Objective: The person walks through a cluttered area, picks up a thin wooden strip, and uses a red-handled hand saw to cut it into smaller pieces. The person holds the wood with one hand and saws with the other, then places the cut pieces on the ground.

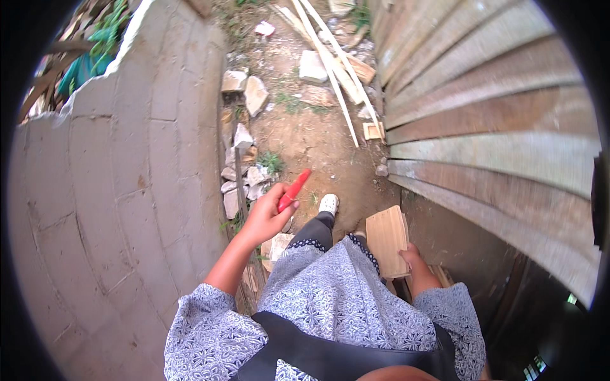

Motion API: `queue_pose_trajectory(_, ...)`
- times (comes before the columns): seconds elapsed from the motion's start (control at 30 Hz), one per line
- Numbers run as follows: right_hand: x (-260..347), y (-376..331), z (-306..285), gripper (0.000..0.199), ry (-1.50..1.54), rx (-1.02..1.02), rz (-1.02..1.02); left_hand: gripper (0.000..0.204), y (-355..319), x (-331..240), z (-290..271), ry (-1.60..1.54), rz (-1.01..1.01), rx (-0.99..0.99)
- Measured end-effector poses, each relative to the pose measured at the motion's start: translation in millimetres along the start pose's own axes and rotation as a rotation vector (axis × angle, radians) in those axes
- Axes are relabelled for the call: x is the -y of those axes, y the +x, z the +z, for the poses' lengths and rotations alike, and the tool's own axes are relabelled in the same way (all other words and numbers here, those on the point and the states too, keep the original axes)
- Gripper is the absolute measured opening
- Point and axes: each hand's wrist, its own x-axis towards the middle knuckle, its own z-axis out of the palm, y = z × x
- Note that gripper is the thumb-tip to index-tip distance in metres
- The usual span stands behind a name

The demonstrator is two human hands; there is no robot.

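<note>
My left hand point(267, 214) is closed around a slim red object point(295, 190) that tapers to a point facing away from me. It looks like hard plastic, but its exact kind cannot be made out. Low at my right side, my right hand point(412, 255) grips the edge of a flat wooden board point(385, 241). The board hangs tilted beside my right leg, its pale broad face turned upward. Only some of the right fingers show; the rest are hidden behind the wood.
A grey block wall point(127, 178) runs along the left, with broken stones point(244, 143) at its foot. On the right stands a wooden plank wall point(489, 120). Long thin wooden strips point(333, 73) lie ahead on the dirt path point(305, 143), among rubble.
</note>
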Motion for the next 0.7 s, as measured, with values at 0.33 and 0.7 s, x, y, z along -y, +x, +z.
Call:
queue_pose_trajectory(0.33,344.7,62.4,-20.2,0.04,0.052,0.127,-0.111,0.018,3.8,0.7,-142.0,-0.182,-0.255,-0.611)
queue_pose_trajectory(0.7,645.1,179.3,7.7,0.042,-0.529,0.087,-0.411,0.024,195.6,-29.9,-253.0,-0.313,-0.323,-0.659)
